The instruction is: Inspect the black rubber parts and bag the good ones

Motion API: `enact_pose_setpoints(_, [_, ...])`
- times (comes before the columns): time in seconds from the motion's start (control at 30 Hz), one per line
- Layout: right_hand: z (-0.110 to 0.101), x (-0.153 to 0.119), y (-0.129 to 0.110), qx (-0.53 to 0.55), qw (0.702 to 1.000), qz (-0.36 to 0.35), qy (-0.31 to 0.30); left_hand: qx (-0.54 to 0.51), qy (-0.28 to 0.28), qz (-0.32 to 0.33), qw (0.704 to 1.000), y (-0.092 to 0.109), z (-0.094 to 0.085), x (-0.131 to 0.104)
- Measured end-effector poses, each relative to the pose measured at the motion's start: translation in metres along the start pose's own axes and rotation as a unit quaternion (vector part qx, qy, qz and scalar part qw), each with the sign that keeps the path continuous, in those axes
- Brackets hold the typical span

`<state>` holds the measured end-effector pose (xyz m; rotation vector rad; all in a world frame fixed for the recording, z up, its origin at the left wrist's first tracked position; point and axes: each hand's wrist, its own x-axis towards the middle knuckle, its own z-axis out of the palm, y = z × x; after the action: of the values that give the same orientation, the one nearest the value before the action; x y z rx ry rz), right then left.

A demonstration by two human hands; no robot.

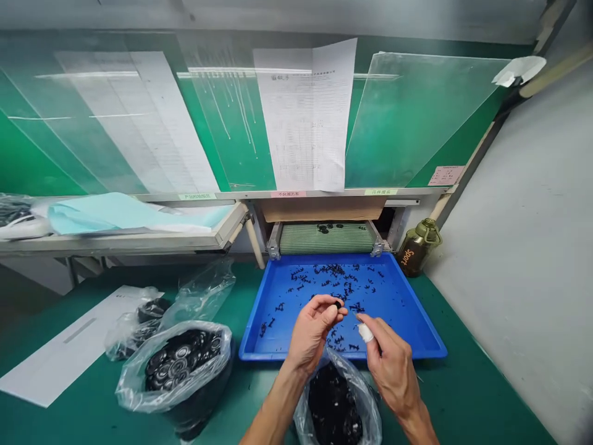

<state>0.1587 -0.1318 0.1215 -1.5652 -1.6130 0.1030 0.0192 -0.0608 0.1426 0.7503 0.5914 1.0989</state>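
Observation:
My left hand (311,334) pinches a small black round part (338,305) between thumb and fingertips, above the blue tray (250,337). Just to its right, my right hand (393,361) is closed in a pinch, its fingertips apart from the part. What those fingers hold is too small to make out. A white wrap (365,332) covers one of its digits. Many small black pieces (334,270) lie scattered in the tray. Below my hands stands a clear plastic bag (303,411) filled with dark parts (334,402).
Left of the tray stands another bag (132,395) of black ring-shaped parts (178,361), beside a smaller bag (123,334) and a white sheet (60,352). Behind the tray is a green conveyor belt (301,241) carrying several black parts. A bottle (417,250) stands by the right wall.

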Motion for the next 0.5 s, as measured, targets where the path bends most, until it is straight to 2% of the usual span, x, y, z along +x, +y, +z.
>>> enact_pose_setpoints(0.2, [-0.011,-0.012,-0.036,-0.061,0.993,-0.101,0.005,0.025,0.010,0.040,0.999,-0.001,-0.002,-0.035])
enact_pose_setpoints(0.33, [-0.010,-0.015,-0.048,-0.105,0.986,-0.128,0.004,0.055,0.010,0.048,0.997,0.001,-0.006,-0.048])
enact_pose_setpoints(0.5, [-0.011,-0.015,-0.056,-0.133,0.978,-0.163,-0.008,0.042,0.009,0.062,0.997,0.004,-0.012,-0.056])
